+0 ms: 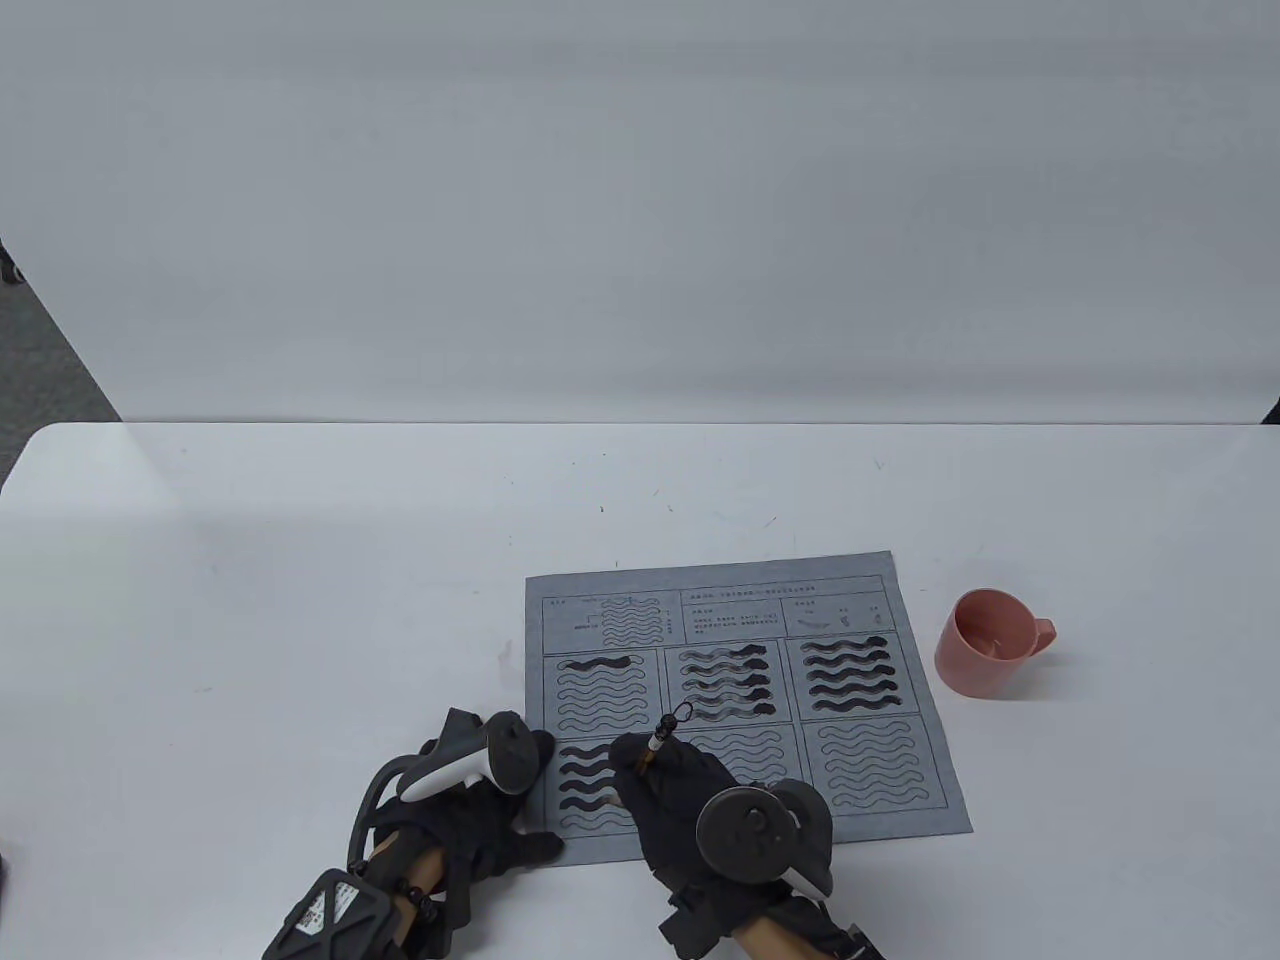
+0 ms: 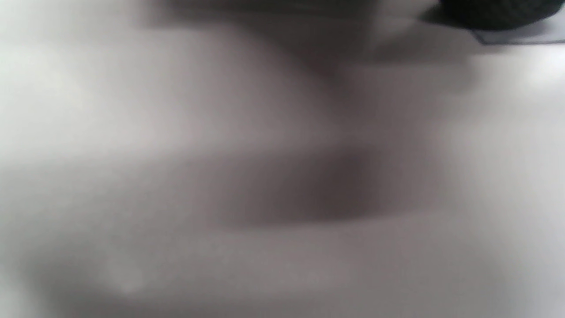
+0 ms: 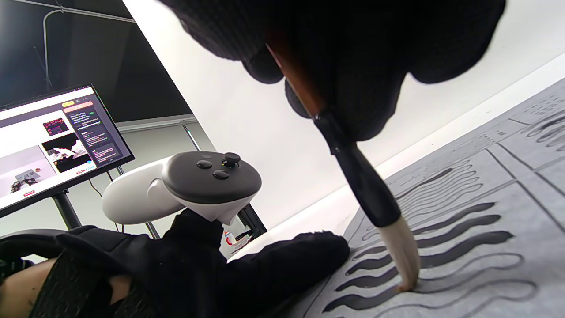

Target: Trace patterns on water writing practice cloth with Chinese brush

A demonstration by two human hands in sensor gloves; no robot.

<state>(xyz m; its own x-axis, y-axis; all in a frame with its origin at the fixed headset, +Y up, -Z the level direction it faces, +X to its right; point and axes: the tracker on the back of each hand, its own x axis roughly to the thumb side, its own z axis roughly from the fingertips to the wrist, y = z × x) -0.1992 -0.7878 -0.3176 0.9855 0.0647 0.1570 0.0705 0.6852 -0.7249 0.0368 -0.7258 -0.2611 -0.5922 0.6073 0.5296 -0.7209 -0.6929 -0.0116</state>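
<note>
A grey practice cloth (image 1: 860,740) with boxed wavy patterns lies on the white table (image 1: 250,600). My right hand (image 1: 665,790) grips a Chinese brush (image 1: 660,740) over the cloth's lower left box. In the right wrist view the brush (image 3: 366,190) has its pale tip (image 3: 404,265) touching a wavy line on the cloth (image 3: 507,176), with dark wet strokes around it. My left hand (image 1: 500,790) rests on the cloth's left edge, fingertips (image 3: 309,256) pressing it down. The left wrist view is a blur.
A pink cup (image 1: 990,642) stands on the table to the right of the cloth. A monitor on a stand (image 3: 53,141) shows at the left of the right wrist view. The table reaches far to the left and back.
</note>
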